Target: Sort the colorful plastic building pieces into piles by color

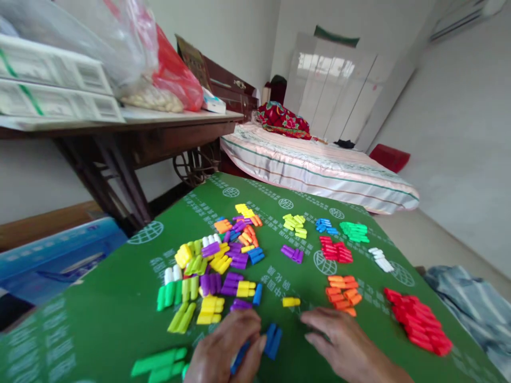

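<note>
Already, red pieces [418, 322], orange pieces [342, 291] and other single-colour clusters lie apart on the right, while the mixed heap [211, 284] on the left looks unsorted, so plenty seems left. The left hand [225, 346] pinches a blue piece [240, 357] at the near edge; the right hand [347, 340], loosely open and empty, hovers near a yellow piece [291, 302]. The green counter [115, 303] is printed with white globes and lettering; beyond stand a bed [319, 162] and a pale wardrobe [335, 98].
</note>
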The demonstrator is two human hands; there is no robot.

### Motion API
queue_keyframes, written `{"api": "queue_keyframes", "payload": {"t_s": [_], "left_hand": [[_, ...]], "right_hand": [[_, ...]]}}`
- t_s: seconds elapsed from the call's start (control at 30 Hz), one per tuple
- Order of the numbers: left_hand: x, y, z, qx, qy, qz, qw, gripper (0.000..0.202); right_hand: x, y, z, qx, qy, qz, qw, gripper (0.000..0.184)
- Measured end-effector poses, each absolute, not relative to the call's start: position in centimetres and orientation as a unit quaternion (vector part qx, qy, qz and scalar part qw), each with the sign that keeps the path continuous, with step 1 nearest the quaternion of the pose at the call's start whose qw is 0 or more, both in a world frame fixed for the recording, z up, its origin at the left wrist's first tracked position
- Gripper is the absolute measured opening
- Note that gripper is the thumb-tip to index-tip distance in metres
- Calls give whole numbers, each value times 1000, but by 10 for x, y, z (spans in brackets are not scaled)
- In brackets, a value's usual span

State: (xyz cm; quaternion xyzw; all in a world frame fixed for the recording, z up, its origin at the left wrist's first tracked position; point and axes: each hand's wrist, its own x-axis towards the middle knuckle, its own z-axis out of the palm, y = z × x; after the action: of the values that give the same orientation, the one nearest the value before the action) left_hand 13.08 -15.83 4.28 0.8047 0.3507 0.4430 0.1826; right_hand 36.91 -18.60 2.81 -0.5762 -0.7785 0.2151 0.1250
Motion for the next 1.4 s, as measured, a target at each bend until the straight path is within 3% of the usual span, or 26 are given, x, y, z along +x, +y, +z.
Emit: {"api": "queue_keyframes", "payload": {"t_s": [0.3,0.9,1.1,1.27,1.4], "left_hand": [[76,-192,51,795,414,423,133,6],[23,-230,-7,728,538,421,53,16],[19,-229,-14,717,550,425,60,17],[14,-226,-24,708,566,421,-38,24],[13,-221,-30,721,574,383,-64,32]], "right_hand": [[327,-241,-20,-541,-799,171,201,24],[232,-246,2,-542,-799,137,222,18],[199,-232,24,-583,-794,113,131,26],[181,-215,36,-629,-765,139,21,50],[178,-216,32,-623,-766,155,11,52]]}}
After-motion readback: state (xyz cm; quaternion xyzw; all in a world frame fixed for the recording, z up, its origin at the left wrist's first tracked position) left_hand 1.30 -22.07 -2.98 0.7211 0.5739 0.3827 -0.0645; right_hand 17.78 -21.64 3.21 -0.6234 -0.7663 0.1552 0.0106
